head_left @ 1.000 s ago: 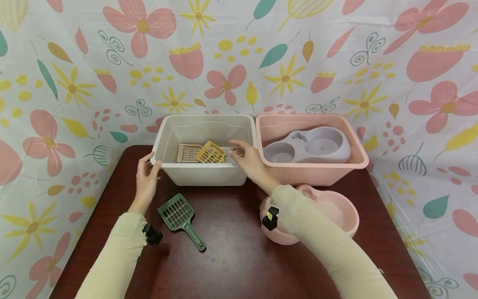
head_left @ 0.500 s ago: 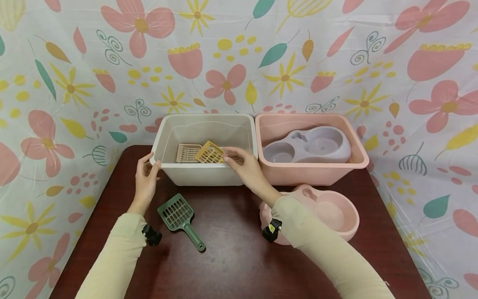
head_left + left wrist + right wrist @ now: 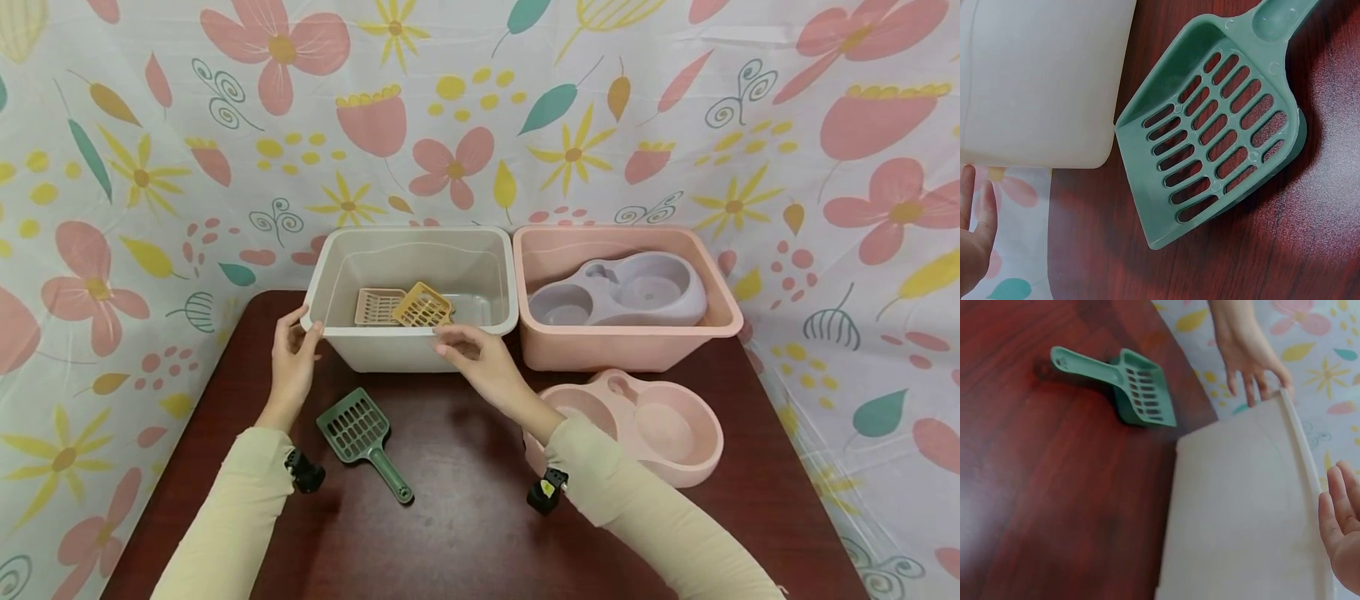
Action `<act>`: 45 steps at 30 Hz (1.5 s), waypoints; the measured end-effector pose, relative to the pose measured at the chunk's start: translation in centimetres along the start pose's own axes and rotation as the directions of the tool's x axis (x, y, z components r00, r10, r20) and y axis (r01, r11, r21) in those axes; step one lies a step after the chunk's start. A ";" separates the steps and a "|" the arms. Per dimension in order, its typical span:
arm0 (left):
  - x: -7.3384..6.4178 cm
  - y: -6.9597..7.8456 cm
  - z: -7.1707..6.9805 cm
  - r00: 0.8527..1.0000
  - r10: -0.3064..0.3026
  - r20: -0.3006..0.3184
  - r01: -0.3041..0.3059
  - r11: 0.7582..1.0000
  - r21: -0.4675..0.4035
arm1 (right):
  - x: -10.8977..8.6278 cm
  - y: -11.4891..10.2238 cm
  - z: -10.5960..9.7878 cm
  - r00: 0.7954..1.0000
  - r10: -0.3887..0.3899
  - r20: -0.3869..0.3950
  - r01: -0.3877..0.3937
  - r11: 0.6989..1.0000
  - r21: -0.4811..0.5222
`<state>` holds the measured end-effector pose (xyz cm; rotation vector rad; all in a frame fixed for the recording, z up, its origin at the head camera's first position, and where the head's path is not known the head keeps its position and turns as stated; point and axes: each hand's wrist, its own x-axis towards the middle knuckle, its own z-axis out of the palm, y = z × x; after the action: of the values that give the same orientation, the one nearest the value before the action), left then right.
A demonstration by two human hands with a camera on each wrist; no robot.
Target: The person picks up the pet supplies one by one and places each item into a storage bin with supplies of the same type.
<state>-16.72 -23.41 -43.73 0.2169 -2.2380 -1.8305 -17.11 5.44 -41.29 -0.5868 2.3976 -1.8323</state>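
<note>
The left hand [image 3: 292, 358] rests at the front left corner of a grey-white litter box [image 3: 405, 350], its fingertips and thumb touching the rim. In the right wrist view, that hand's fingers hang fairly straight beside the corner. At the middle of the front rim is the right hand [image 3: 480, 360], fingers loosely extended, nothing held; whether it touches the rim I cannot tell. A beige litter scoop [image 3: 375, 308] and a yellow litter scoop [image 3: 423, 308] lie inside the box. On the table, below the left hand, lies a green litter scoop [image 3: 1210, 131], handle toward the front.
To the right stands a pink litter box [image 3: 630, 350] with a grey-lilac double bowl [image 3: 600, 292] tilted inside it. A pink double pet bowl [image 3: 675, 425] sits in front, partly behind the right forearm. The dark wooden table [image 3: 450, 533] backs onto a floral cloth [image 3: 480, 108].
My right hand has drawn out of the grey-white box, down and slightly left, to its front rim. The left hand and the scoops have stayed in place.
</note>
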 end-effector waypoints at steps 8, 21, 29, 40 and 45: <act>0.0 0.2 -0.2 0.999 -0.012 0.037 0.012 1.000 -0.001 | -1.5 0.2 1.4 0.998 0.020 0.065 -0.024 0.998 0.055; 0.5 0.4 -0.9 0.998 -0.022 0.064 0.021 1.000 0.012 | -2.5 3.1 3.8 0.981 0.107 0.165 -0.115 0.993 0.038; 0.7 1.0 -1.4 0.995 0.019 0.097 -0.027 0.997 0.077 | -3.6 4.0 5.6 0.959 0.157 0.236 -0.160 0.987 -0.005; 1.1 0.8 -1.9 0.996 0.009 0.090 -0.015 0.998 0.061 | -5.0 5.2 8.6 0.927 0.256 0.273 -0.269 0.963 0.007; 1.1 0.7 -1.9 0.995 0.005 0.095 -0.010 0.998 0.054 | -5.7 6.3 9.8 0.927 0.277 0.253 -0.293 0.956 0.027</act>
<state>-17.21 -25.32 -42.62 0.1338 -2.3512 -1.8133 -10.68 -0.27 -51.00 -0.4056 2.1243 -1.6047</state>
